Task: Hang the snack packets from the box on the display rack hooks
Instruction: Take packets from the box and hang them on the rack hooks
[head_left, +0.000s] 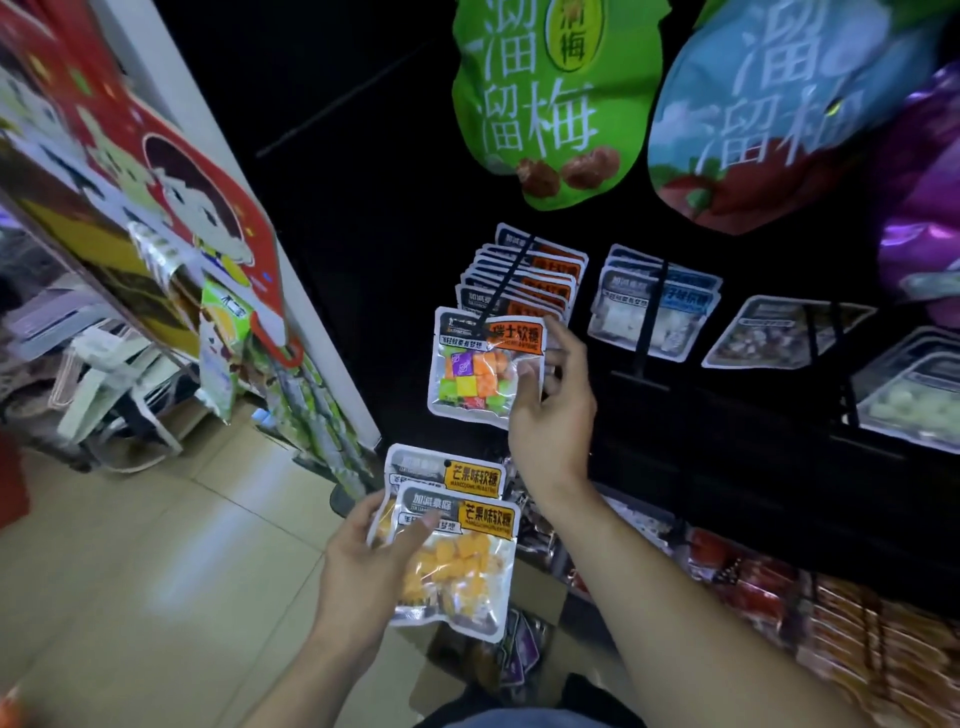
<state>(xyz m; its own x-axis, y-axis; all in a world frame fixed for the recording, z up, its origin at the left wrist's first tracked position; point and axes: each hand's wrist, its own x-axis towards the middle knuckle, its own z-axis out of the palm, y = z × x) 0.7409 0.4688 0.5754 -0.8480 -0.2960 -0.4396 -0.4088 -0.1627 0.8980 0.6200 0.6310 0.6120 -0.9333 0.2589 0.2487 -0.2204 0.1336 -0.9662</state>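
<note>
Head view. Your right hand (551, 415) is raised to the black display rack (727, 441), fingers curled around the right edge of a multicoloured candy packet (485, 364) with an orange label. That packet sits at the front of a hook (506, 283); the hook's black prong crosses its top edge. Whether the packet is fully threaded on the prong cannot be told. Behind it on the same hook hangs a row of matching orange-label packets (535, 270).

Your left hand (363, 566) is lower, near the floor side of the frame. It grasps two mango candy packets (457, 551) with yellow labels, stacked one over the other, thumb pressed across the front of the nearer packet. These two are not on any hook.

Directly beneath the left hand, the cardboard box (535, 597) stands on the tiled floor (156, 545), open, with dark packets visible inside. Their type cannot be read.

To the right on the rack, blue-label packets (654, 312) hang on the neighbouring hook, with further packets beyond. Above hang a large green bag (545, 104) and a large blue bag (779, 114). The lower shelf (779, 597) holds red and orange goods. A red printed display (171, 171) stands at the left.
</note>
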